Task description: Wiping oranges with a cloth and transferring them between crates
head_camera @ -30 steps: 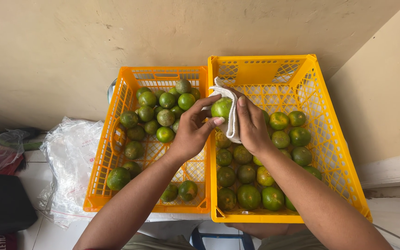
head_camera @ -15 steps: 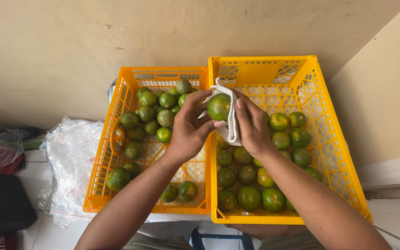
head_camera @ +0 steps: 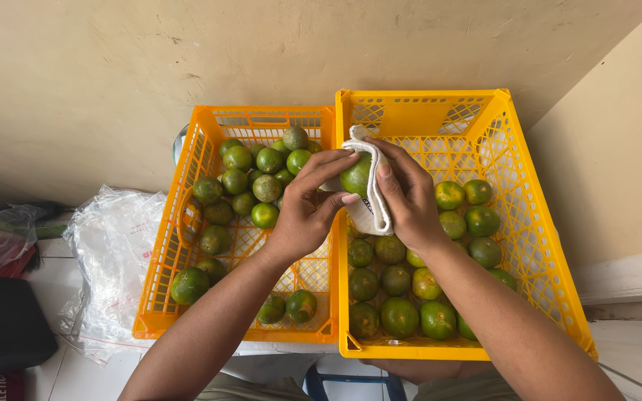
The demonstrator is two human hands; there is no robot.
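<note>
Green fruit (head_camera: 356, 177) wrapped in white cloth (head_camera: 370, 208); orange lattice crate (head_camera: 187, 223), yellow lattice crate (head_camera: 529, 223), beige wall (head_camera: 113, 74)

We see two crates side by side, touching, both set against the wall (head_camera: 113, 74). The left crate (head_camera: 187, 223) and the right crate (head_camera: 536, 245) each have fruit lying in them. Above where the crates meet, the left hand (head_camera: 306, 212) and right hand (head_camera: 410, 200) hold one fruit (head_camera: 357, 177) in a cloth (head_camera: 369, 208). A plastic bag (head_camera: 109, 252) lies left of the left crate.
</note>
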